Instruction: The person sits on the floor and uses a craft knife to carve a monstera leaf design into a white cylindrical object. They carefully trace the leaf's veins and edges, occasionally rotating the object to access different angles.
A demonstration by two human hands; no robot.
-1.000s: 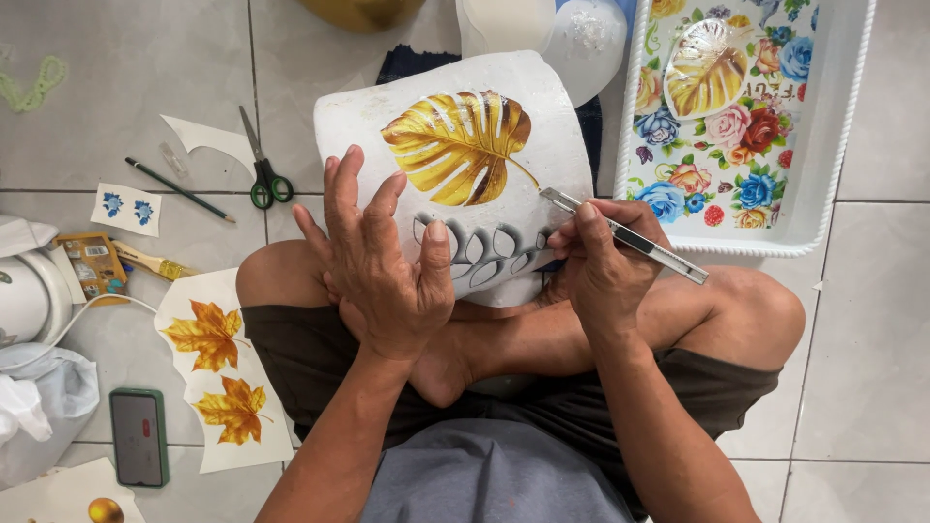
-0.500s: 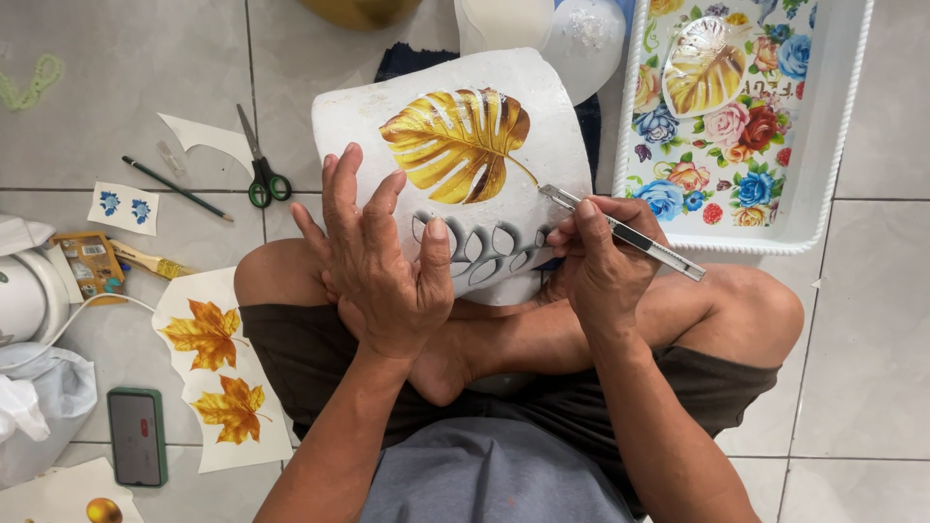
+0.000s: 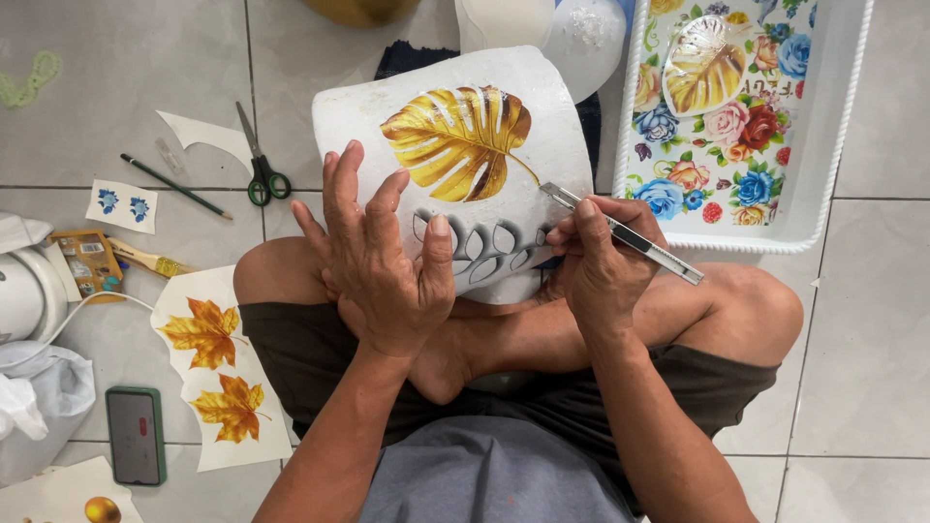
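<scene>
Two bare hands work on a white curved vessel point(image 3: 504, 145) that rests tilted against the person's crossed legs, above the tiled floor point(image 3: 872, 387). The left hand point(image 3: 383, 261) lies open and spread flat on the vessel's lower left side, thumb pressed beside a row of grey leaf shapes point(image 3: 480, 254). The right hand point(image 3: 601, 266) is closed around a slim utility knife point(image 3: 620, 232), whose tip touches the vessel just right of a golden leaf picture point(image 3: 455, 140). A floral tray point(image 3: 833, 194) sits near on the right. Scissors point(image 3: 260, 165), a pencil point(image 3: 174, 186) and a sheet with two orange maple leaves point(image 3: 218, 373) lie on the floor to the left, a phone point(image 3: 136, 436) below them
</scene>
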